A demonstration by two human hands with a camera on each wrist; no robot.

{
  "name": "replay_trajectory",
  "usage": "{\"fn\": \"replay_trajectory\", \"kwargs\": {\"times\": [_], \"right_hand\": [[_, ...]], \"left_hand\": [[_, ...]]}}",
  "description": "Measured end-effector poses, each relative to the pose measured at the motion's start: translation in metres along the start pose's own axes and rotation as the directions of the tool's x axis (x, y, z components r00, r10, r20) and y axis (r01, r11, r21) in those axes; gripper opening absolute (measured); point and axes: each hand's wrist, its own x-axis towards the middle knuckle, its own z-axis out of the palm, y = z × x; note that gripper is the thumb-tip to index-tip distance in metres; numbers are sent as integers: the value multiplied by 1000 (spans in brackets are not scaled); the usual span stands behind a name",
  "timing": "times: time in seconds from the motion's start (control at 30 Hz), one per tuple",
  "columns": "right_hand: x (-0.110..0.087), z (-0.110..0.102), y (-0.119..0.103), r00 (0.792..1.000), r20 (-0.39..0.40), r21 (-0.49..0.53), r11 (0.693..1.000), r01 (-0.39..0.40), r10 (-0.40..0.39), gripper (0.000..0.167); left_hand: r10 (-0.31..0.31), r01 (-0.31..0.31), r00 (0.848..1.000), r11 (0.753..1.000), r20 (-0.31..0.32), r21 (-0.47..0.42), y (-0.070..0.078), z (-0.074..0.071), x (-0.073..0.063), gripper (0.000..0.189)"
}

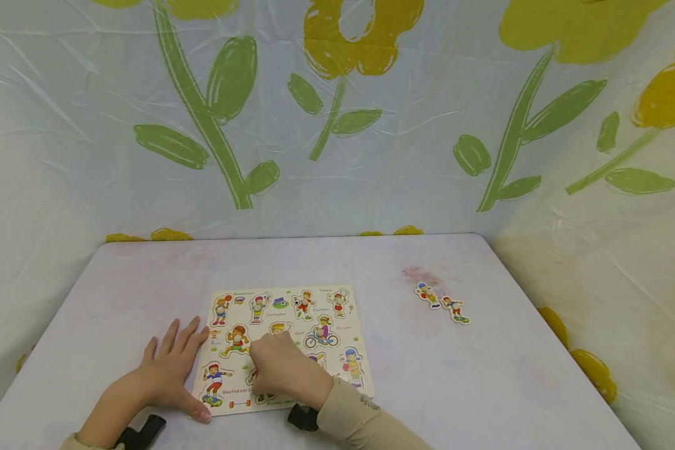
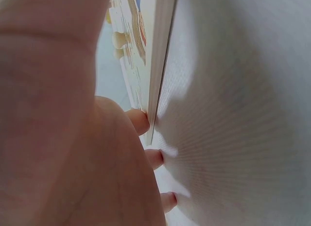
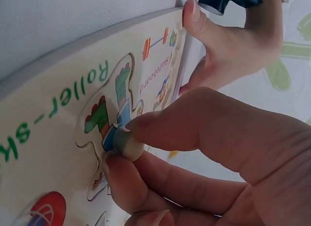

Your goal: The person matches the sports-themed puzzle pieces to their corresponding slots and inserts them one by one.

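A wooden peg puzzle board with sports figures lies flat on the table. My right hand is over its lower middle, thumb and fingers pinching the round knob of the roller-skater piece. In the right wrist view, that piece sits within its matching outline beside the green lettering. My left hand lies spread along the board's left side. Its thumb is at the lower left corner and its fingertips are by the edge, as the left wrist view shows.
Two loose figure pieces, one in a blue cap and one on a skateboard, lie to the right of the board. Several knobbed pieces, such as the bicycle rider, sit in the board. A flowered cloth hangs behind the table.
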Motion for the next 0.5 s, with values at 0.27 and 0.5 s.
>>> {"fn": "replay_trajectory", "kwargs": {"times": [0.27,0.5], "right_hand": [[1,3,0,1000,-6,-15,1000,12,-12,34],[0,2,-4,1000,-1,-62,998,-4,4,36]], "left_hand": [[-18,18,1000,1000,25,20,2,-2,0,152],[-24,23,999,1000,49,19,3,-3,0,152]]}}
